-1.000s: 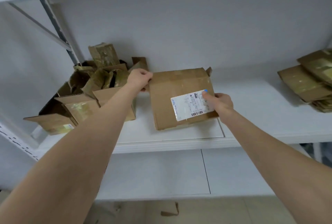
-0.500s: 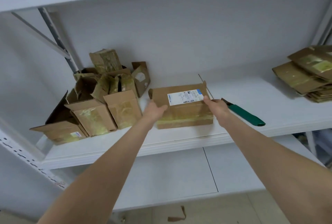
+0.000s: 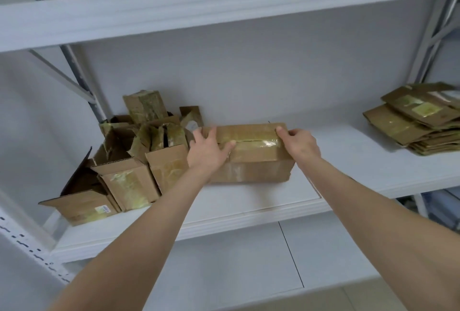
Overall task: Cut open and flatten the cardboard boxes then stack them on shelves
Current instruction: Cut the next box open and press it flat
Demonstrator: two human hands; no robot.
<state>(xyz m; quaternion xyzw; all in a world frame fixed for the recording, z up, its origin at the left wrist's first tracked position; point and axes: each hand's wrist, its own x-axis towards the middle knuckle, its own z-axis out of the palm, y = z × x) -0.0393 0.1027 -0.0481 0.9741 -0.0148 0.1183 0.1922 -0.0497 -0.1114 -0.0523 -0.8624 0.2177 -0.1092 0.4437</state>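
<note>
A brown cardboard box lies on the middle white shelf, its yellowish taped seam facing up. My left hand rests on the box's top left end, fingers spread and thumb stretched along the tape. My right hand grips the box's right end, thumb on the top and fingers curled behind the edge. No cutter shows in this frame.
A heap of opened, unflattened boxes crowds the shelf's left end, touching the held box. A stack of flattened cardboard lies at the far right. An upper shelf beam hangs overhead, and a lower shelf sits below.
The box has been turned over: its white label is out of sight and the taped seam faces up. The green-handled cutter seen beside my right hand is hidden now.
</note>
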